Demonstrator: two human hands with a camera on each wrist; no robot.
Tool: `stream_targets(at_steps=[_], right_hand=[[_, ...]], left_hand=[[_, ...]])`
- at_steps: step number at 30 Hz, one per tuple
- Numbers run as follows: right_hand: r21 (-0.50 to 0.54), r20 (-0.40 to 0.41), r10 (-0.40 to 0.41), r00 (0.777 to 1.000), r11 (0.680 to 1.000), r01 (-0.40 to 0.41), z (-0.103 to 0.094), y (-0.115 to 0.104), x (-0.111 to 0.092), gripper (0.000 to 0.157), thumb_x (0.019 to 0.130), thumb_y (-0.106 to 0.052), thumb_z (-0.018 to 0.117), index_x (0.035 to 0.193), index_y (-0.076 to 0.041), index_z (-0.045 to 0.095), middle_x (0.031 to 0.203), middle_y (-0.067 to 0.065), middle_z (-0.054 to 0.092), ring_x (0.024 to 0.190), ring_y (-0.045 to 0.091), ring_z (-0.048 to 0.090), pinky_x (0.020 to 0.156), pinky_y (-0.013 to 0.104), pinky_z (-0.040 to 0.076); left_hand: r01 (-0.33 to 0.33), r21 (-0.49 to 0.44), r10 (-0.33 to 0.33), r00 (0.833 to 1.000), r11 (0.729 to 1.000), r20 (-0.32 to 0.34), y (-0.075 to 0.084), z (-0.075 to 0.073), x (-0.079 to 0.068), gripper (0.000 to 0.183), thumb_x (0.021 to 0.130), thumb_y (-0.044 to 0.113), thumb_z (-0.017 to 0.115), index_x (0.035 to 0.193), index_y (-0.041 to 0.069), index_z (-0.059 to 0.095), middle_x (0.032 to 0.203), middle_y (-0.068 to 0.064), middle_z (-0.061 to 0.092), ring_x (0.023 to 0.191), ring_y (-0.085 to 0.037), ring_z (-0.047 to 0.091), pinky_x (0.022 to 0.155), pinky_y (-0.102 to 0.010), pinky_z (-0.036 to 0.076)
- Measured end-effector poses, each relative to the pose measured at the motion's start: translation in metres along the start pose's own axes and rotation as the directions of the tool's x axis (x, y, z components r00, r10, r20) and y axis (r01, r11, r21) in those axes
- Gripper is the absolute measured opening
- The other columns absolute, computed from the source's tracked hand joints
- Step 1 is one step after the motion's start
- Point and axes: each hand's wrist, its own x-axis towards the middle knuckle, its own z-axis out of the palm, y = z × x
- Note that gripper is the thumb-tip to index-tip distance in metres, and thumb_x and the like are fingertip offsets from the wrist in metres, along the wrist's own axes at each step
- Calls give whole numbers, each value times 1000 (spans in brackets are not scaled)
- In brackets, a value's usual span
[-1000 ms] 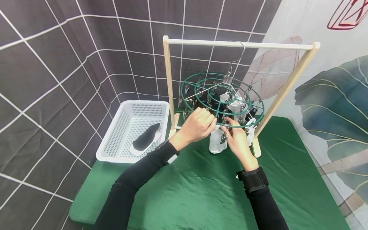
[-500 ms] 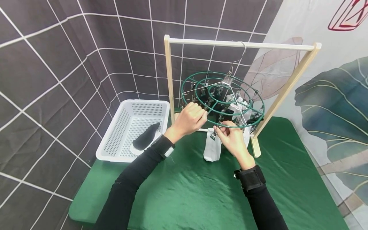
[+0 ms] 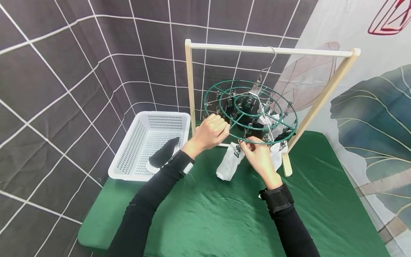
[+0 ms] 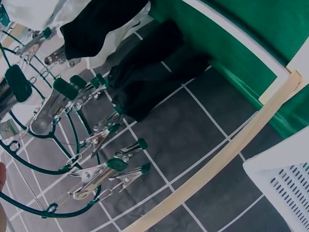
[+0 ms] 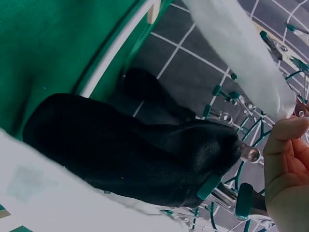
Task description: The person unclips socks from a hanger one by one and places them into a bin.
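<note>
A green round clip hanger (image 3: 252, 141) hangs from a wooden rack, with metal clips round its rings. My left hand (image 3: 211, 132) curls its fingers over the hanger's front left rim; in the left wrist view only a sliver of it shows. My right hand (image 3: 258, 157) is at the front rim, its thumb and fingers pinching the top of a white sock (image 3: 228, 163). This sock hangs tilted to the left, beside a metal clip (image 3: 237, 151). In the right wrist view the thumb presses at the sock's end, and a black sock (image 5: 130, 145) hangs clipped nearby.
A white perforated basket (image 3: 128, 150) at the left holds a dark sock (image 3: 165, 153) with white edging. The rack's right post (image 3: 324, 96) stands beside the hanger. Further white and black socks hang at the hanger's back right. Green cloth (image 3: 199, 214) covers the table.
Both hands have shifted left, the left hand further. The hanger has turned with them, and its clips have moved round. The white sock has swung left from hanging straight down.
</note>
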Motion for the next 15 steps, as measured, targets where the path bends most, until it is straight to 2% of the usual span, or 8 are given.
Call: stream_targets(at_steps=[7, 9, 12, 15], right_hand=[[20, -18, -17, 1000, 1000, 17, 0, 1, 0, 8, 84, -12, 70, 78, -7, 67, 63, -1, 56, 54, 10, 47, 53, 18, 35], [18, -18, -24, 1000, 1000, 24, 1, 1, 0, 7, 83, -11, 70, 78, -6, 67, 63, 0, 56, 54, 10, 48, 53, 18, 36], [11, -15, -22, 1000, 1000, 22, 1, 1, -1, 8, 83, -12, 70, 79, -6, 67, 64, 0, 56, 55, 10, 48, 54, 19, 37], [3, -13, -9, 1000, 1000, 9, 1, 1, -1, 10, 84, -14, 70, 79, -6, 66, 65, 1, 56, 56, 9, 48, 55, 19, 37]], left_hand=[[36, -3, -36, 999, 999, 12, 5, -5, -4, 25, 94, 12, 44, 73, 8, 57, 67, -2, 49, 69, -18, 49, 75, -29, 43], [42, -5, -42, 999, 999, 5, 7, -7, -6, 24, 94, 12, 44, 76, 7, 59, 71, -3, 54, 73, -18, 53, 83, -29, 45], [55, -8, -55, 998, 998, -31, 10, -8, -9, 25, 94, 11, 44, 84, 3, 65, 82, -7, 63, 85, -22, 59, 98, -31, 42], [66, -5, -66, 994, 998, -91, 13, -11, -15, 30, 95, 12, 43, 96, -1, 69, 98, -14, 68, 100, -25, 61, 107, -35, 36]])
